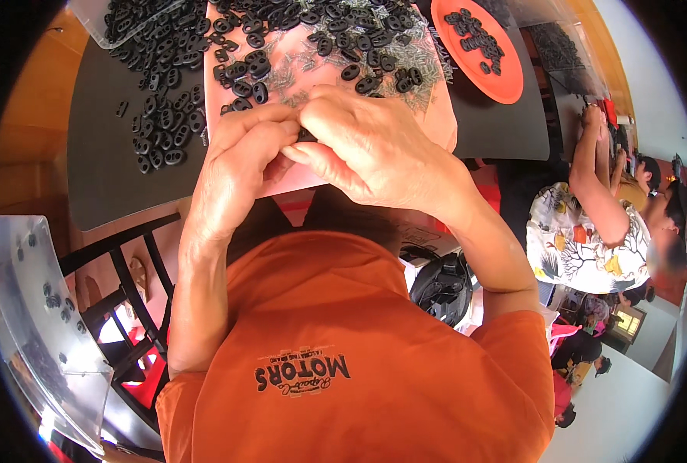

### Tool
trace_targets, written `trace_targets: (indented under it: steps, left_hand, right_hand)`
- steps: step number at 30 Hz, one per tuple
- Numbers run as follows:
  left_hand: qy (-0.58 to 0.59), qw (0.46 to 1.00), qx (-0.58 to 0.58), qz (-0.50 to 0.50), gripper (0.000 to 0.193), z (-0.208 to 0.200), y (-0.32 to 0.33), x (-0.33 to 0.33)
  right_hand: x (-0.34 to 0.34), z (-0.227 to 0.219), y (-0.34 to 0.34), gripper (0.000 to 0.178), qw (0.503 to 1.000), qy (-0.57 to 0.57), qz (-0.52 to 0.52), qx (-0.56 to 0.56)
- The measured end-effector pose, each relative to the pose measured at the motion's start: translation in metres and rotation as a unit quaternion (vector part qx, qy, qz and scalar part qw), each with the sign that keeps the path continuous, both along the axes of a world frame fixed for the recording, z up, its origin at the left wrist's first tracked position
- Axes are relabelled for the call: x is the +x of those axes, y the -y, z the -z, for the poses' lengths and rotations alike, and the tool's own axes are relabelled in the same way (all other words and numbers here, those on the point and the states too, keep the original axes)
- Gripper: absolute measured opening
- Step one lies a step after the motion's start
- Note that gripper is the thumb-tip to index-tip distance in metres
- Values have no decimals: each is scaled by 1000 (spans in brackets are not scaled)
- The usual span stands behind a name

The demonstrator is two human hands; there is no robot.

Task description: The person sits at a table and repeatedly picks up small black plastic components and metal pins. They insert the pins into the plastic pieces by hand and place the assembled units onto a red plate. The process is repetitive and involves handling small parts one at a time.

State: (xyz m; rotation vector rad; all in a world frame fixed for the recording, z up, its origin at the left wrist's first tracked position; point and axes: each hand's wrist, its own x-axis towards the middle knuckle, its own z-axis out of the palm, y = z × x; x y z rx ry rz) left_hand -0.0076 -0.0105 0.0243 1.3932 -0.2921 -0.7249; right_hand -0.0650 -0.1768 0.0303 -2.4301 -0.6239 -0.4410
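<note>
— What are the hands doing?

— The left hand [243,158] and the right hand [362,143] are pressed close together near the pink tray [436,108]. Their fingertips pinch one small black piece [306,136] between them. Most of it is hidden, so I cannot tell its shape.

— Where are the other pieces?

— Lots of black oval pieces [243,65] lie on the far part of the tray, mixed with tiny silver springs [289,77]. More black ones [162,123] lie on the dark mat [104,170] to the left.

— Is any work done yet?

— I think some is. A small heap of black pieces [474,35] sits on the orange plate [505,81] far to the right. They may be the finished ones, but I cannot be sure.

— And what is left?

— A lot, I think. The heaps on the tray and mat look much bigger than the one on the plate.

— Anyone else?

— Yes, a person in a flowery shirt [578,243] works on the right.
</note>
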Motion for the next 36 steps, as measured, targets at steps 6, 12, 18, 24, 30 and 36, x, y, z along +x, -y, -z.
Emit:
trace_targets:
  steps: [6, 12, 18, 24, 30, 36]
  left_hand:
    - [57, 995, -23, 79, 27, 2, -2, 3]
    - [101, 989, -26, 105, 24, 12, -2, 2]
    - [106, 987, -8, 125, 20, 14, -4, 2]
    - [145, 983, -8, 111, 21, 17, -5, 3]
    - [157, 984, -43, 72, 27, 21, -1, -1]
    - [162, 981, -29, 99, 24, 19, 0, 3]
  right_hand:
    - [-10, -17, 46, 16, 976, -115, 115, 143]
    - [-15, -22, 173, 31, 914, -50, 398, -54]
    - [0, -19, 143, 29, 932, -91, 342, -79]
    - [55, -10, 57, 19, 986, 16, 107, -125]
    - [89, -27, 24, 14, 963, -106, 98, -227]
    - [90, -35, 21, 13, 979, -109, 67, -160]
